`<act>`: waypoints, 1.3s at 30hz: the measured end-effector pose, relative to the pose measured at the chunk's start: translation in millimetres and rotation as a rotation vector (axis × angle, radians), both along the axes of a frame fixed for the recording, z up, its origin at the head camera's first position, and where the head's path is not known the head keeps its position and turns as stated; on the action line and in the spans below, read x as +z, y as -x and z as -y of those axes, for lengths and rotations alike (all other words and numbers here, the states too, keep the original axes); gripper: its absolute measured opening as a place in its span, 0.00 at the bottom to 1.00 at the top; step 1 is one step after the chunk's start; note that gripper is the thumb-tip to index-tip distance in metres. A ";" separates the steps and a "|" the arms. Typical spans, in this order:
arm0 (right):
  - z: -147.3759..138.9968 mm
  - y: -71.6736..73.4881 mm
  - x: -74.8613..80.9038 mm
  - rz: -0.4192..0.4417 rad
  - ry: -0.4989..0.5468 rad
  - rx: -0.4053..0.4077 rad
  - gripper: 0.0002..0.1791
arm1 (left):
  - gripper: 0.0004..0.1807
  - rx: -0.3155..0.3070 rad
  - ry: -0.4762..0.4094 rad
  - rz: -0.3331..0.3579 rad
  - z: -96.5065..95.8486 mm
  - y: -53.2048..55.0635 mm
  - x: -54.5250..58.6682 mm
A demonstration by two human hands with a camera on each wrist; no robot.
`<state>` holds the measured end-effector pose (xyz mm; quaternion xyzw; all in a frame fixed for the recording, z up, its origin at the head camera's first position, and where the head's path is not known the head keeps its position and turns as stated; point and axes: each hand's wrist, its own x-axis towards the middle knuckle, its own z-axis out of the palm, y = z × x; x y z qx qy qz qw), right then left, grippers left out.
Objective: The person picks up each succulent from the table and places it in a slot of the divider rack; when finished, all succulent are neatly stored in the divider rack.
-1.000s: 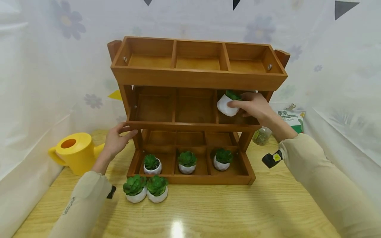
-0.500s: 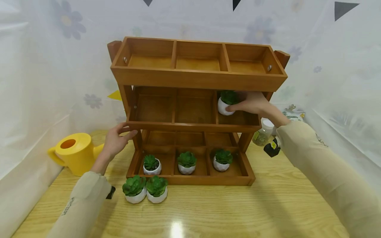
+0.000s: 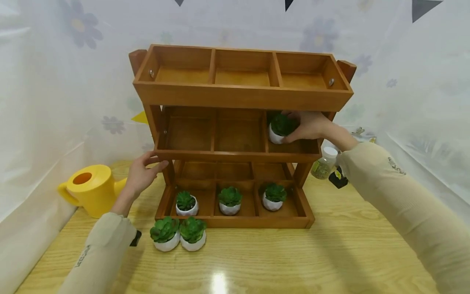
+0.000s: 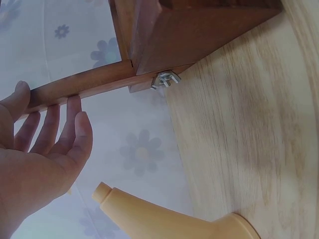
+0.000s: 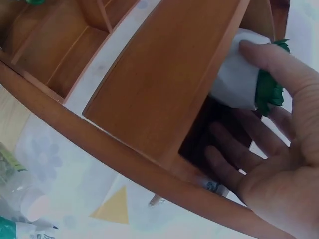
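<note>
My right hand (image 3: 310, 124) holds a potted succulent (image 3: 276, 134) in the right compartment of the wooden shelf's middle tier. In the right wrist view the thumb lies on the white pot (image 5: 239, 74), and other fingers spread below it. My left hand (image 3: 143, 173) grips the left side of the wooden shelf (image 3: 238, 156); in the left wrist view the thumb is on one side of a wooden post (image 4: 94, 79), the fingertips on the other. Potted succulents stand in the bottom tier, left (image 3: 187, 204), middle (image 3: 230, 200) and right (image 3: 273, 197).
Two potted succulents (image 3: 165, 233) (image 3: 193, 233) stand side by side on the wood-grain table (image 3: 264, 261) before the shelf. A yellow watering can (image 3: 96, 190) is at the left. A clear jar with a white lid (image 3: 324, 163) stands right of the shelf, near a white bag.
My right hand has lowered the succulent into the middle tier's right compartment, and its pot has turned from tilted to upright. The left hand stays at the shelf's side.
</note>
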<state>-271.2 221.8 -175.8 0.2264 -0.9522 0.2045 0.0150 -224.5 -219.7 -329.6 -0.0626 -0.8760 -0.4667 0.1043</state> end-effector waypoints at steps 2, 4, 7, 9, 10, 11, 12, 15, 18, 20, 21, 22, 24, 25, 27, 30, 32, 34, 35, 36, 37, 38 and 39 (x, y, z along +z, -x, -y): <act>0.6 -0.6 -0.1 -0.014 -0.023 -0.001 0.43 | 0.31 -0.002 0.003 0.003 -0.1 -0.1 0.0; 1.0 -1.3 -0.1 -0.026 -0.038 -0.001 0.42 | 0.31 -0.003 0.007 0.007 -0.2 0.0 0.0; 1.4 -3.0 1.0 -0.031 -0.049 -0.005 0.41 | 0.31 -0.006 0.010 0.011 -0.9 0.4 -0.3; 1.6 -4.7 2.0 -0.038 -0.053 -0.006 0.41 | 0.31 -0.008 0.003 0.012 -1.2 0.8 -0.4; 1.6 -5.6 2.5 -0.041 -0.055 -0.008 0.41 | 0.31 -0.011 0.000 0.011 -1.6 1.1 -0.6; 1.6 -6.6 2.9 -0.046 -0.054 -0.007 0.41 | 0.31 -0.013 -0.004 0.013 -1.9 1.3 -0.7; 1.5 -7.5 3.2 -0.052 -0.054 -0.006 0.41 | 0.31 -0.014 -0.007 0.013 -2.1 1.4 -0.7; 0.6 -10.1 3.4 -0.072 -0.056 0.003 0.40 | 0.31 -0.017 -0.008 0.015 -2.1 2.2 -0.8; -1.2 -13.4 3.5 -0.086 -0.053 0.020 0.37 | 0.31 -0.018 -0.003 0.015 -2.2 2.8 -0.7; -2.4 -16.4 3.3 -0.087 -0.042 0.025 0.34 | 0.31 -0.021 -0.004 0.016 -2.3 2.8 -0.6; -3.2 -18.0 2.9 -0.085 -0.038 0.025 0.33 | 0.31 -0.021 -0.003 0.017 -2.3 2.8 -0.6; -3.6 -19.7 2.5 -0.084 -0.031 0.027 0.32 | 0.31 -0.019 -0.002 0.017 -2.2 2.6 -0.5; -4.4 -23.6 1.6 -0.072 -0.018 0.028 0.31 | 0.31 -0.016 0.000 0.018 -1.7 2.4 -0.4; -4.7 -25.6 1.2 -0.065 -0.011 0.027 0.30 | 0.31 -0.016 0.001 0.017 -1.4 2.3 -0.3; -5.3 -30.2 0.7 -0.050 -0.005 0.025 0.29 | 0.31 -0.015 0.003 0.012 -1.0 2.3 0.0; -6.6 -37.1 0.5 -0.040 0.007 0.023 0.28 | 0.31 -0.014 0.006 0.006 -0.2 2.8 0.1; -8.2 -41.9 -0.1 -0.046 0.005 0.017 0.27 | 0.31 -0.010 0.006 0.006 0.8 3.1 -0.5; -11.3 -46.9 -1.7 -0.058 0.005 0.010 0.26 | 0.31 -0.006 0.005 0.008 1.8 3.3 -1.4; -13.3 -49.6 -2.9 -0.068 0.004 0.007 0.25 | 0.31 -0.005 0.004 0.008 2.1 3.2 -1.9; -15.4 -52.6 -4.1 -0.082 0.007 0.007 0.24 | 0.31 -0.005 0.003 0.008 2.3 3.2 -2.2; -17.8 -55.8 -5.6 -0.097 0.015 0.004 0.23 | 0.31 -0.006 0.001 0.009 2.2 3.1 -2.5; -20.4 -59.1 -7.4 -0.115 0.022 0.001 0.23 | 0.32 -0.007 0.000 0.009 2.2 3.1 -2.7; -22.2 -63.0 -9.3 -0.131 0.037 -0.001 0.22 | 0.32 -0.008 -0.002 0.009 2.1 3.1 -2.8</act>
